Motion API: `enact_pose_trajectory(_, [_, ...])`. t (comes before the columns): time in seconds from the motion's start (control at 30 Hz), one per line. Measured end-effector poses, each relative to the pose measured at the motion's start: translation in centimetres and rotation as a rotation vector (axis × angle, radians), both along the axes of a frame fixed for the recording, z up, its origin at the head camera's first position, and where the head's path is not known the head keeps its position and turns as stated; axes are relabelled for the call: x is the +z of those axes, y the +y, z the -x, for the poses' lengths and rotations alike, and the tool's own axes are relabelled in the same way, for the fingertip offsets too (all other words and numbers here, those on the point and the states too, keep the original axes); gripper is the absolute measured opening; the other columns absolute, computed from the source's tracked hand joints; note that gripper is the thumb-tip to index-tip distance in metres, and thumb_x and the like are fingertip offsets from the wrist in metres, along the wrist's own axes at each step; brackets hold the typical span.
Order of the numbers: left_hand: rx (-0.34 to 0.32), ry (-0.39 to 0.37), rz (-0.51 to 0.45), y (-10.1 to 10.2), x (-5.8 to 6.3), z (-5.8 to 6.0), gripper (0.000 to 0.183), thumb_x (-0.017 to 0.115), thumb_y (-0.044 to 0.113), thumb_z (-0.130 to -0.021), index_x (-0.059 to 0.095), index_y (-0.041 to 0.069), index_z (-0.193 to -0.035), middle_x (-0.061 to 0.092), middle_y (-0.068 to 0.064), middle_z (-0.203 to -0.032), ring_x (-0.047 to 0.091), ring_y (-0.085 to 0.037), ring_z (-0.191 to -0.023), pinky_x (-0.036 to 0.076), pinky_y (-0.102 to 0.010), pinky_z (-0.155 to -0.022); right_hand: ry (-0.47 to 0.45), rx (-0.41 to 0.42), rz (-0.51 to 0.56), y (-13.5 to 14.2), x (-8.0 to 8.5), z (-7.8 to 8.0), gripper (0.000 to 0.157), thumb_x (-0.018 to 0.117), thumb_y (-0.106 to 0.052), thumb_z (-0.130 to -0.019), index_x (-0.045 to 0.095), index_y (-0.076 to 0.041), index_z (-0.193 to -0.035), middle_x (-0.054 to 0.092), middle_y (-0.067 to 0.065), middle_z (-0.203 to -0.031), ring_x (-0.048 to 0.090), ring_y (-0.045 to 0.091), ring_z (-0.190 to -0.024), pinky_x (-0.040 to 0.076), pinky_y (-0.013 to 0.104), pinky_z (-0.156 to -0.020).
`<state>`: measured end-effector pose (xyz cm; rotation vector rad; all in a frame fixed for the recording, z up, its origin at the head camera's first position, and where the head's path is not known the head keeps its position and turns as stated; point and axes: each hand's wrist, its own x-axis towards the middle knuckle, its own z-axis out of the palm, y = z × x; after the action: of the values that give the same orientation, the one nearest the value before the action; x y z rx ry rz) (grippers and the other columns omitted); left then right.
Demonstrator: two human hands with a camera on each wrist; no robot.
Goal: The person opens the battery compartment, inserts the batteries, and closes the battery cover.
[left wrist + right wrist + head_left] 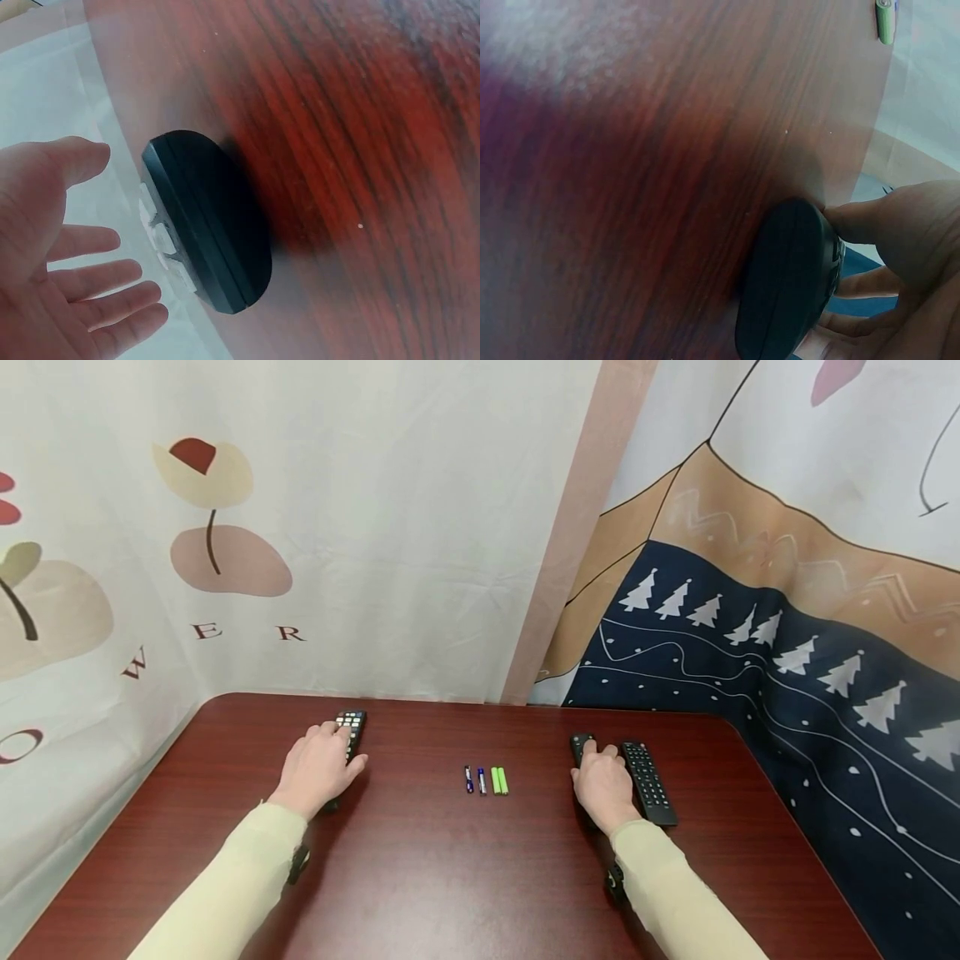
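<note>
On the left of the table lies a black remote control (351, 723) with pale buttons. My left hand (318, 766) is over it. In the left wrist view the fingers (97, 281) are loosely extended, apart from the remote's near end (214, 221). At the right, my right hand (603, 785) covers much of a second black remote control (579, 743). In the right wrist view its thumb (855, 220) touches that remote's (784, 277) edge, with the other fingers across the button side; some fingertips are hidden. A third remote control (649, 783) lies just right of this hand.
Between the hands lie two green batteries (499, 781) side by side, a blue-and-silver battery (482, 782) and a dark blue battery (468, 779). The brown wooden table (420, 877) ends at a white printed curtain (390, 568) behind and a navy tree-patterned cloth (750, 668) at right.
</note>
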<state>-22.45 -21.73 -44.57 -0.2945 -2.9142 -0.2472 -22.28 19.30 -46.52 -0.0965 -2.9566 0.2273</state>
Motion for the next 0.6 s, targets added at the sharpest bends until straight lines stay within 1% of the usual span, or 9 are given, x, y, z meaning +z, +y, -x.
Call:
enact_pose_trajectory(0.2, [0.032, -0.043, -0.017, -0.25, -0.21, 0.04, 0.054, 0.074, 0.028, -0.093, 0.062, -0.014, -0.124, 0.059, -0.036, -0.12, 0.058, -0.052, -0.108, 0.05, -0.061, -0.09, -0.043, -0.016, 0.004, 0.0, 0.08, -0.01, 0.052, 0.075, -0.02, -0.094, 0.055, 0.011, -0.131, 0.058, 0.036, -0.105, 0.064, 0.047, -0.093, 0.059, 0.054, -0.076])
enact_pose_trajectory(0.37, [0.05, -0.076, -0.013, -0.33, -0.29, 0.05, 0.055, 0.074, 0.029, -0.093, 0.062, -0.014, -0.124, 0.059, -0.036, -0.12, 0.058, -0.051, -0.106, 0.051, -0.061, -0.088, -0.061, -0.022, 0.01, 0.0, 0.17, 0.01, 0.052, 0.074, -0.02, -0.094, 0.055, 0.011, -0.131, 0.058, 0.035, -0.105, 0.063, 0.047, -0.094, 0.059, 0.054, -0.077])
enact_pose_trajectory(0.6, [0.069, -0.107, -0.005, -0.4, -0.44, 0.25, 0.058, 0.075, 0.032, -0.093, 0.06, -0.015, -0.124, 0.059, -0.035, -0.113, 0.058, -0.049, -0.099, 0.053, -0.06, -0.083, -0.08, -0.026, 0.004, 0.07, 0.45, -0.02, 0.05, 0.073, -0.022, -0.095, 0.056, 0.011, -0.128, 0.058, 0.035, -0.103, 0.062, 0.047, -0.093, 0.058, 0.054, -0.077])
